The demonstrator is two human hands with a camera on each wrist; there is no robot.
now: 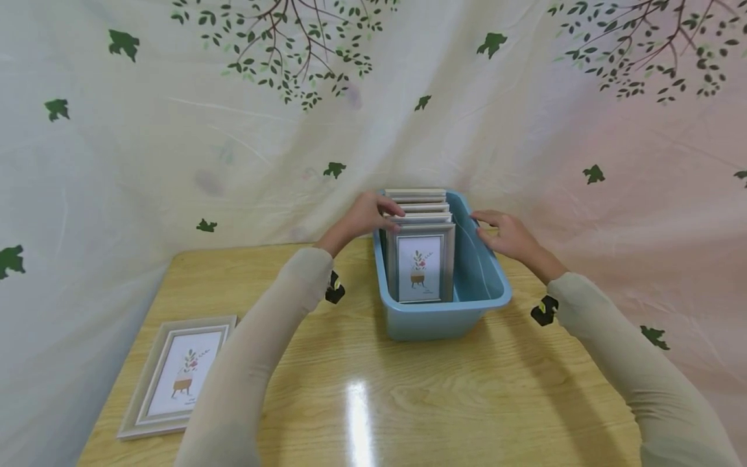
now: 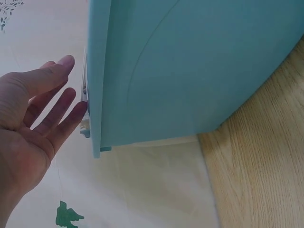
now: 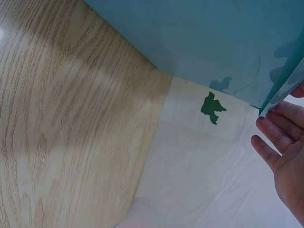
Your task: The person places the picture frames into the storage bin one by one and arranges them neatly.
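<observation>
A blue plastic bin (image 1: 432,324) stands on the table, holding several picture frames in a row. The front picture frame (image 1: 420,266) has a silver-grey border and a potted-plant print. Over the frames' left upper edges is my left hand (image 1: 370,213), its thumb and fingers spread apart; in the left wrist view, the hand (image 2: 38,109) grips nothing that I can see. My right hand (image 1: 508,235) touches the bin's right rim with loosely extended fingers, also visible in the right wrist view beside the rim. Another picture frame (image 1: 181,373) lies face up at left, partly behind my left sleeve.
The wooden table (image 1: 327,389) backs onto a pale curtain (image 1: 268,162) printed with green leaves and branches. Inside the bin, the frames stand along the left side, and the bin's floor shows to their right.
</observation>
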